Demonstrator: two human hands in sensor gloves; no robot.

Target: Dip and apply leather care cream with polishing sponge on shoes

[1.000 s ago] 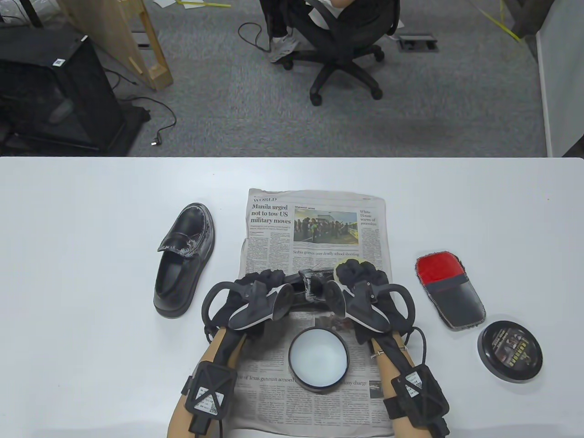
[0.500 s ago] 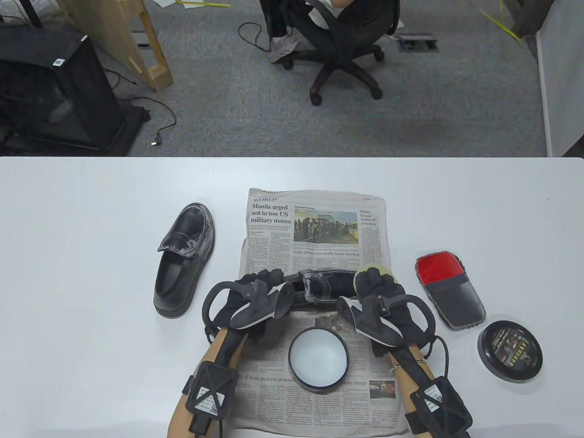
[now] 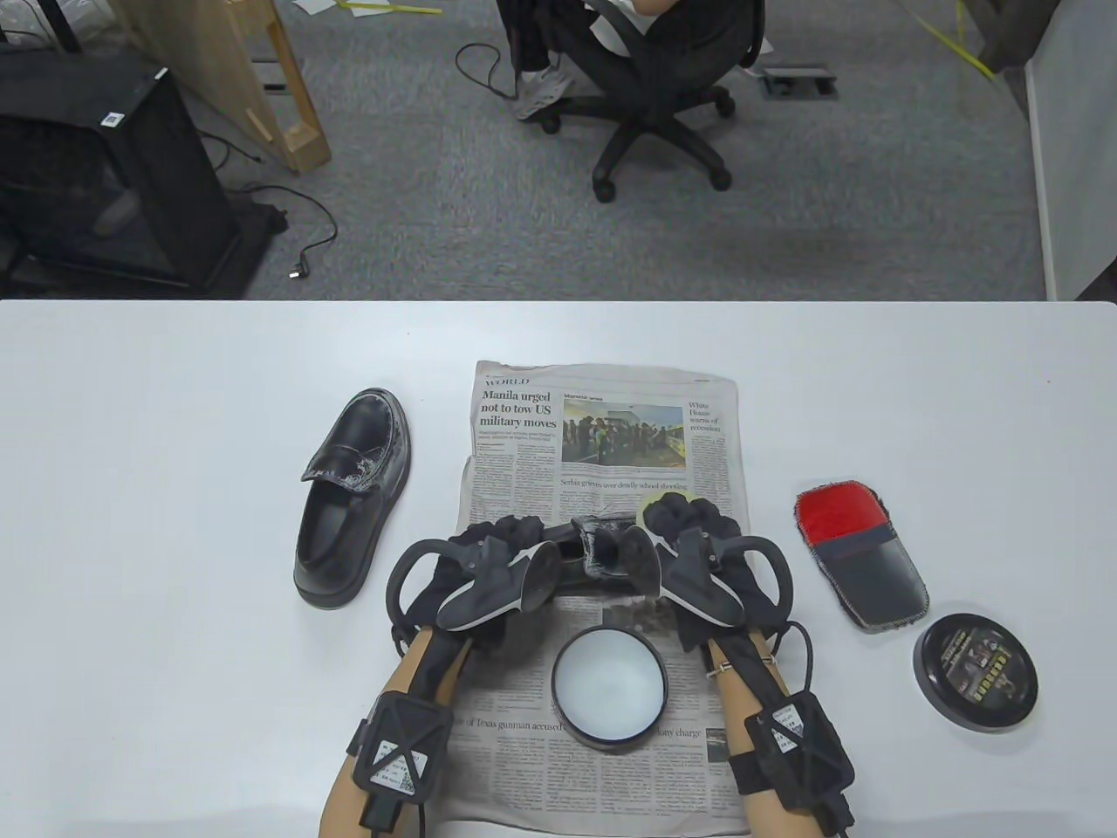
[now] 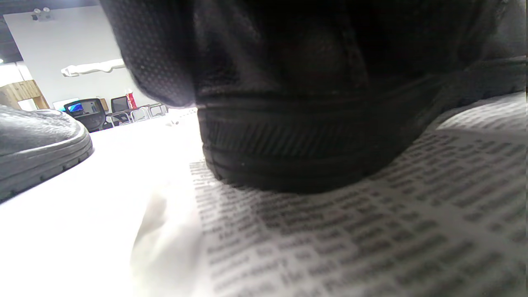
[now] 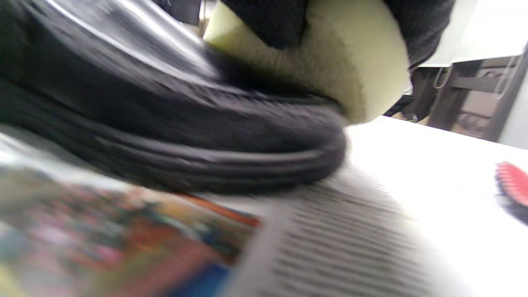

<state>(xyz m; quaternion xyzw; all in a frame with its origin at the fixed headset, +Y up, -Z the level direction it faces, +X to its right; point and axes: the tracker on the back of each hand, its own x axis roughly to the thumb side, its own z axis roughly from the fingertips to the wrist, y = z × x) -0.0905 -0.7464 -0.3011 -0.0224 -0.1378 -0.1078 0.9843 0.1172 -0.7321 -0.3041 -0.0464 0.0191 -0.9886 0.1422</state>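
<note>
A black loafer (image 3: 598, 546) lies across the newspaper (image 3: 602, 428), mostly covered by both hands. My left hand (image 3: 502, 537) grips its heel end; the left wrist view has the ribbed sole (image 4: 297, 144) filling the frame. My right hand (image 3: 689, 524) holds a pale yellow sponge (image 3: 650, 506) pressed against the shoe's toe end. In the right wrist view the sponge (image 5: 350, 57) sits on the toe (image 5: 173, 123), above the sole. An open tin of white cream (image 3: 608, 685) stands on the paper between my forearms. A second loafer (image 3: 353, 497), streaked with cream, rests on the table to the left.
A red and black brush mitt (image 3: 860, 554) lies right of the newspaper. The tin's black lid (image 3: 976, 670) sits near it at the front right. Beyond the table's far edge stands an office chair (image 3: 654, 96) with a seated person.
My right hand swung the sponge right along the shoe's toe and then back left to where it was. The left hand and the shoe stayed put.
</note>
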